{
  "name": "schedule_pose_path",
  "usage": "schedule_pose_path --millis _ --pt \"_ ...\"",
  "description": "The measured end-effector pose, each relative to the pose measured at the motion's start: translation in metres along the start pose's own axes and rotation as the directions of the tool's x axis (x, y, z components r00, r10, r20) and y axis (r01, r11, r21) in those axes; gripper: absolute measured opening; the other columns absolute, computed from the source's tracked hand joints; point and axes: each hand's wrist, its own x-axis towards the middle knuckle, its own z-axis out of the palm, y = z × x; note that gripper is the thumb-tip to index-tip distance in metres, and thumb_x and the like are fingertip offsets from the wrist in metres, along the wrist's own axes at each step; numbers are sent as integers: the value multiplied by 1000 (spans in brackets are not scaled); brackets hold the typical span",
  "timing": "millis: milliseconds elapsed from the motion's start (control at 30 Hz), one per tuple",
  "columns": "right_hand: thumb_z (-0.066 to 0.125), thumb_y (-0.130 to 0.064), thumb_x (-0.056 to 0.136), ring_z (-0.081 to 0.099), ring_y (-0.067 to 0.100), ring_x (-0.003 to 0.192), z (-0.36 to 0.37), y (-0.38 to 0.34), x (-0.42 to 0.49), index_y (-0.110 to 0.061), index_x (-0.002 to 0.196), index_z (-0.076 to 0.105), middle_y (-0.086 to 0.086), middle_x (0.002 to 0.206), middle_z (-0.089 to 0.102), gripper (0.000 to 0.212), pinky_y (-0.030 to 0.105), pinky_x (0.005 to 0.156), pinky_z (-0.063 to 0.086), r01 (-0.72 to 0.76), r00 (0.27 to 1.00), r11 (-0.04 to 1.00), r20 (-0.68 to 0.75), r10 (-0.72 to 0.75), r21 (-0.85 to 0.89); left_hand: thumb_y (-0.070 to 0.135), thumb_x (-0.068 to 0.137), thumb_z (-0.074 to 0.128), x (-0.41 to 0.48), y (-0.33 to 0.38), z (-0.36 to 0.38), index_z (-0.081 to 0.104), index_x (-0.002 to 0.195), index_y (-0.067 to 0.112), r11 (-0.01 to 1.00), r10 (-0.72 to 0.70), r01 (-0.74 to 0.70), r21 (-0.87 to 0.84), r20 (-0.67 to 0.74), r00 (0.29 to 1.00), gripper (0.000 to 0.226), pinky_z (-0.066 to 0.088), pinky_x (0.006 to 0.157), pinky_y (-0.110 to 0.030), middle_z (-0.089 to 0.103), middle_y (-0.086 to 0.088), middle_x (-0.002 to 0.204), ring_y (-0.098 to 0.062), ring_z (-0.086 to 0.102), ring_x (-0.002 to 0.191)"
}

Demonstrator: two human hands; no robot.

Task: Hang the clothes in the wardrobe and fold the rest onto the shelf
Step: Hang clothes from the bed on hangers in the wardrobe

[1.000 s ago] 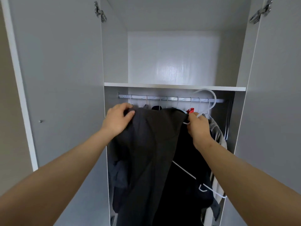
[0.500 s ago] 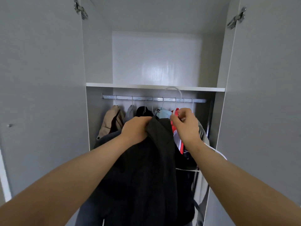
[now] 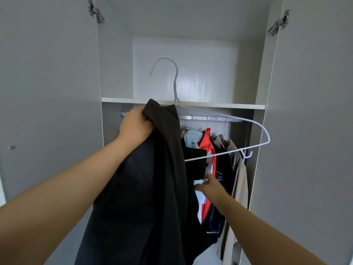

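Black garment (image 3: 152, 188) on white wire hanger (image 3: 238, 119), left hand (image 3: 136, 125) fingers clenched on its shoulder at 11 o'clock, right hand (image 3: 210, 186) blurred, fingers seemingly loose, near hanging clothes (image 3: 210, 150) at 4 o'clock.

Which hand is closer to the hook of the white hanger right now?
Left. The left hand grips the dark garment just below and left of the hanger hook. The right hand is much lower, open by the hanging clothes, under the hanger's bottom bar.
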Motion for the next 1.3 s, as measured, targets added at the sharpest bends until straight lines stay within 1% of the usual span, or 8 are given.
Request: schedule_pose_path --millis 167,267,367,533,767,967,1167,1300 --pt "54 19 81 56 13 88 36 0 -4 3 133 39 17 120 55 56 8 57 48 36 941 996 332 -60 80 17 74 46 4 7 -18 39 58 26 955 -19 17 -297 -5 1000 19 38 64 -33 53 -13 65 -32 51 67" --pt "53 0 91 51 23 117 46 -10 -1 -3 138 38 16 138 46 50 18 80 48 -17 924 960 361 122 -280 20 68 43 4 5 -32 35 54 19 930 -2 0 -367 -6 1000 16 30 55 -28 39 2 54 -11 33 55" --pt "46 -10 96 54 21 111 51 -6 3 0 133 44 15 130 53 38 28 90 46 38 885 849 413 216 -527 16 82 51 8 -7 -44 46 62 13 942 -13 -5 -336 -51 999 21 34 62 -28 48 -3 63 -14 40 67" --pt "46 -6 95 56 14 67 52 0 14 -4 119 57 5 86 61 26 20 61 47 -91 970 996 226 83 25 2 90 52 2 -37 -64 52 83 10 958 -1 -11 -286 -43 999 10 33 67 -29 49 -10 78 -15 42 79" --pt "45 -9 97 58 23 83 23 -30 30 -11 84 60 11 84 62 20 34 77 47 68 981 928 145 -129 365 18 78 48 -12 -63 -84 21 47 18 998 61 -61 -26 8 998 42 17 46 -25 29 5 44 -3 31 38" --pt "51 -14 95 66 22 80 -24 -43 33 -11 94 67 10 88 70 16 27 73 53 27 984 950 156 -80 311 26 64 40 -24 -86 -90 18 45 22 982 96 -107 154 76 992 29 19 47 -23 35 -1 42 -41 51 54" --pt "49 -10 95 59 18 67 -30 -65 28 0 100 64 10 79 64 18 18 55 52 60 997 981 44 -70 184 29 74 52 -34 -78 -67 27 46 23 744 515 -536 398 170 840 39 20 38 -12 50 -9 41 -28 48 31" --pt "47 -7 95 56 18 65 -22 -104 18 2 105 60 10 76 59 19 19 56 50 87 995 960 17 -95 265 32 92 49 -41 -67 -31 64 83 12 638 418 -565 524 380 825 27 35 53 -28 66 -3 84 -27 64 76"
